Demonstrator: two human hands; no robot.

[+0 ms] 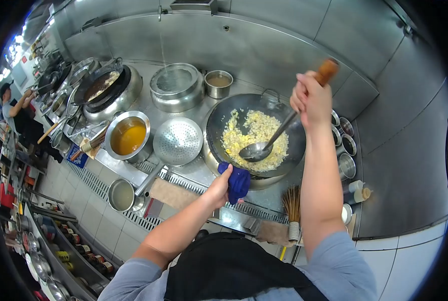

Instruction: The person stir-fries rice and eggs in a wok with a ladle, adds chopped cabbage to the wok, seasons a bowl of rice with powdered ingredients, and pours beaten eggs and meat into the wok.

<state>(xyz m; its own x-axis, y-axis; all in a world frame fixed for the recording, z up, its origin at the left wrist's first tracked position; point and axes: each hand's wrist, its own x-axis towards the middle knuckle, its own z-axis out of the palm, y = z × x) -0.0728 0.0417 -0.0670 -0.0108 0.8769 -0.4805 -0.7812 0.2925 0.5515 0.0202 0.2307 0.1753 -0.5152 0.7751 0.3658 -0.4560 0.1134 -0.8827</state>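
My right hand [312, 100] is closed round the handle of a ladle [255, 151], near its orange-brown wooden end. The ladle's steel bowl rests in yellow-and-white fried rice with egg [258, 125] inside a dark wok [295, 131]. At the wok's near rim, my left hand [218, 192] grips a folded blue cloth [238, 183]. The cloth covers that part of the rim, and what lies under it is hidden. A loop handle stands on the wok's far side.
Left of the wok lie a perforated strainer [178, 141] and a pot of orange-yellow liquid [144, 146]. Water falls into a round steel basin [176, 103] behind. A bamboo brush [291, 203] and several small containers stand right. Another person [21, 113] works far left.
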